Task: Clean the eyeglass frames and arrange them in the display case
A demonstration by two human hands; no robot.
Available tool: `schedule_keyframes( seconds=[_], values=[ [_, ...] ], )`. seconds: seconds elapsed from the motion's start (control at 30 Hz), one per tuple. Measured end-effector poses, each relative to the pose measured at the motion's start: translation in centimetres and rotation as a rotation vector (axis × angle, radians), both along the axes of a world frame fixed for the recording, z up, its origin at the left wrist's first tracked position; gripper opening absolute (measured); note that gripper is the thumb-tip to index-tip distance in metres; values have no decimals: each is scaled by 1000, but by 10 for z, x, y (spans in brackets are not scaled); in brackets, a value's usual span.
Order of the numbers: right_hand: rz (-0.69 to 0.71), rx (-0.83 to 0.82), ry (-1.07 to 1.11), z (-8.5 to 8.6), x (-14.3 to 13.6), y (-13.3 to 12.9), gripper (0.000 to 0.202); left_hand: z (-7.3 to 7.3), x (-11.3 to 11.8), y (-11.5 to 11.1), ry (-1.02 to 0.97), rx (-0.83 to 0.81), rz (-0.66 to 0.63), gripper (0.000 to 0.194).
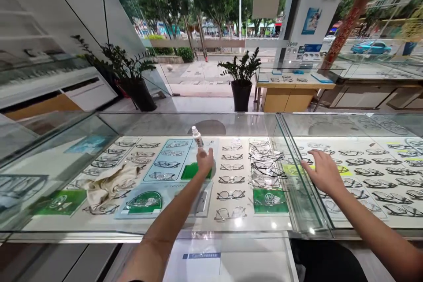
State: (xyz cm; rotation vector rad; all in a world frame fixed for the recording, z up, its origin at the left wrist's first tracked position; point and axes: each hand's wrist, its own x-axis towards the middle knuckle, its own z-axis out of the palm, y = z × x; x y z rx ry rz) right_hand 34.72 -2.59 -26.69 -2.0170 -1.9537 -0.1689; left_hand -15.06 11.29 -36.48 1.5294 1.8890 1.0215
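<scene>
My left hand (205, 161) is clamped on a white bottle (197, 136), print unreadable; my right hand (323, 171), fingers spread, at the glass worktop (158, 124). Potted plant (241, 77) beyond.

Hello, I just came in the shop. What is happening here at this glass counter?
A person stands at a glass display counter. Their left hand holds a small white bottle above the glass, near its far side. The right hand is empty, fingers spread, by the seam between two cases; whether it touches the glass is hard to tell. A crumpled pale cloth lies to the left, and rows of eyeglasses show in the cases.
</scene>
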Motion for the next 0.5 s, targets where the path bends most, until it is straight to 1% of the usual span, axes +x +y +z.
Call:
schedule_keyframes(
  seconds=[0.07,0.13,0.2,0.3,0.37,0.43,0.5],
  values=[
    [-7,-9,15,1,-4,1,54,8,11,-31,62,8,67,75],
    [-9,-16,24,3,-7,2,50,11,22,-66,117,24,58,78],
    [-6,-17,35,4,-10,2,46,11,31,-103,167,21,26,80],
    [-2,-17,61,5,-13,1,43,10,37,-154,231,9,-58,82],
    [5,-15,76,6,-14,0,41,12,37,-184,260,-20,-141,81],
    [9,-13,83,6,-14,-1,40,19,34,-211,268,-114,-223,83],
    [8,-23,91,7,-15,-2,39,29,30,-234,256,-250,-293,86]
  ],
)
